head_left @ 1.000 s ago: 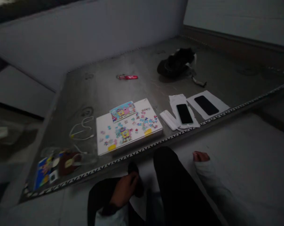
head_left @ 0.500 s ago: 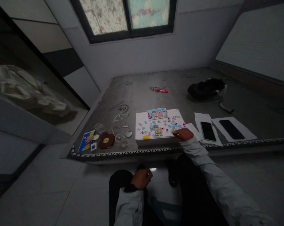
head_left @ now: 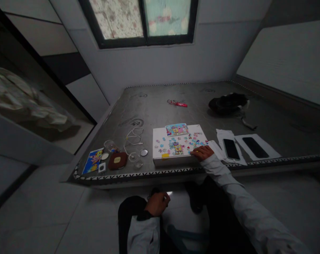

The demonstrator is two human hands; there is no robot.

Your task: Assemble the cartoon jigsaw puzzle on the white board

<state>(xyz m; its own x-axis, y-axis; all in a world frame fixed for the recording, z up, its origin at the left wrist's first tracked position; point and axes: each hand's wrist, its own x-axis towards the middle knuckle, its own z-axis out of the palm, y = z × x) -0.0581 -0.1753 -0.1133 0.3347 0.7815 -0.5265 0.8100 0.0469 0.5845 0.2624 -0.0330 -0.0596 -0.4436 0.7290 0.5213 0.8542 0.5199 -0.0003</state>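
Note:
A white box (head_left: 160, 161) lies flat near the bed's front edge, with many loose jigsaw pieces (head_left: 162, 139) spread over its top. Several pieces are joined into a yellow cartoon figure (head_left: 178, 149) close to the box's front. Behind it lies a colourful picture card (head_left: 177, 129). My right hand (head_left: 202, 152) is over the box's front right corner, fingers bent down and closed around a small yellow puzzle piece, mostly hidden. My left hand (head_left: 158, 204) rests on my left knee, its fingers curled in and nothing visible in them.
Left of the box are a white cable (head_left: 133, 137), a brown case (head_left: 118, 161), a round mirror (head_left: 143, 152) and a blue picture packet (head_left: 93, 161). Two phones (head_left: 231, 149) lie on paper at right. Farther back are a red packet (head_left: 178, 103) and a dark bag (head_left: 226, 104).
My right hand has shifted slightly left along the box's front edge, fingers now lower and flatter. My left hand stays on the knee. The whole view has tilted a little.

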